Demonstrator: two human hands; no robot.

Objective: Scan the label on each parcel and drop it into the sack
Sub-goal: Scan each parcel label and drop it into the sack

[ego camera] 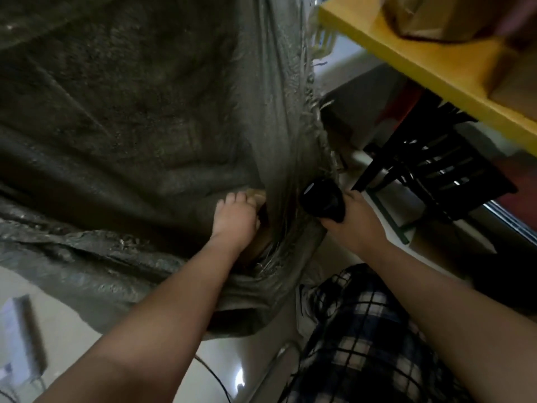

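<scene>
Here, a dark grey woven sack point(130, 112), crumpled, its edge frayed.

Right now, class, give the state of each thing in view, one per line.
sack: crumpled, folds gathered round the parcel.
parcel: partly in the sack, mostly hidden.
left hand: grips the parcel.
scanner: held beside the sack.
right hand: grips the scanner.
box: resting on the yellow table.
</scene>
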